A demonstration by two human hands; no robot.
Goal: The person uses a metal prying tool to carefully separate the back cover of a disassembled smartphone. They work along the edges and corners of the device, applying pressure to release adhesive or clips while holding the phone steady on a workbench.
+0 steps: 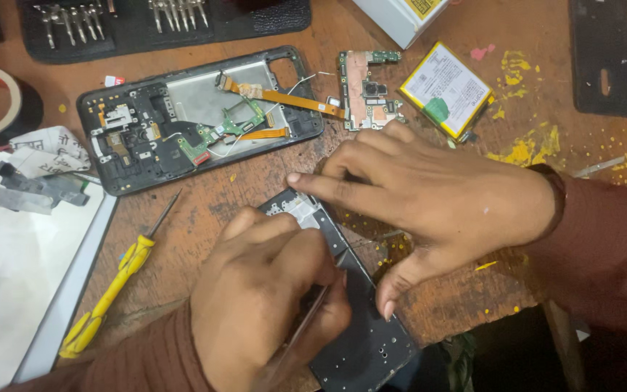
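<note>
A dark phone frame [361, 330] lies on the wooden desk [255, 185] right under both hands, its long axis running diagonally from upper left, where a silvery shield plate shows, down to lower right near the desk's front edge. The left hand [266, 290] is curled closed on a thin metal tool [306, 323] — tweezers or a pry pick, I cannot tell which — whose shaft slants up toward the frame's left edge. The right hand [429, 199] comes in from the right, fingers spread and pressed flat on the frame's upper end, thumb braced along its right side; it grips nothing. Both hands touch the frame, the left nearer its middle. Beyond it lie an opened phone body [197, 120] with orange flex cables, a circuit board [368, 91], a yellow-edged battery [448, 91], and — to the left — a yellow screwdriver [114, 290].
</note>
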